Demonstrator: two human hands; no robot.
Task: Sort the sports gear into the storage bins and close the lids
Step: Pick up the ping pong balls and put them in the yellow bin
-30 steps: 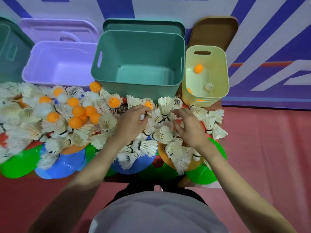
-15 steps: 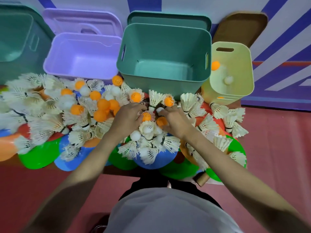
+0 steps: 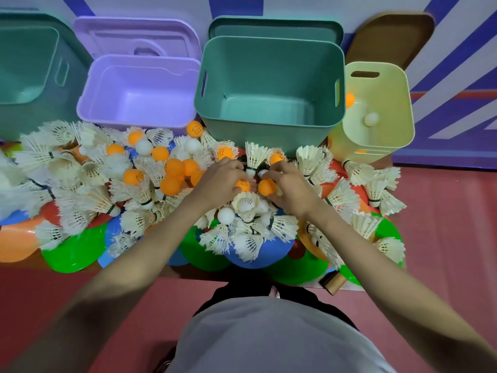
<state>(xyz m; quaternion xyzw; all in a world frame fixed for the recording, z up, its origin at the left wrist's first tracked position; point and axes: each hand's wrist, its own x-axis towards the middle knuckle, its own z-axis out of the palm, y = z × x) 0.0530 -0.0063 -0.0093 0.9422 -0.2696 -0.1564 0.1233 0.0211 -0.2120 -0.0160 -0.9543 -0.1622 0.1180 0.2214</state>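
Mid-frame, the left hand [image 3: 220,181] curled round an orange ball [image 3: 242,185]; the right hand [image 3: 290,185] pinched another orange ball [image 3: 266,186], likely bound for the yellow bin [image 3: 403,103] at upper right, where balls already sat.

Smooth moulded plastic with a soft satin sheen makes up the teal bin [image 3: 271,84], the lilac bin [image 3: 139,90] and the pale yellow bin [image 3: 376,109], while the brown lid [image 3: 392,39] behind looks matt, like board or wood. Feathered white shuttlecocks [image 3: 255,154], ragged and fibrous at the edges, lie among matt orange plastic balls [image 3: 174,168] and white balls [image 3: 144,148]. Beneath them, the coloured plastic discs [image 3: 78,251] shine glossy, and the red floor [image 3: 443,238] looks dull and finely textured.
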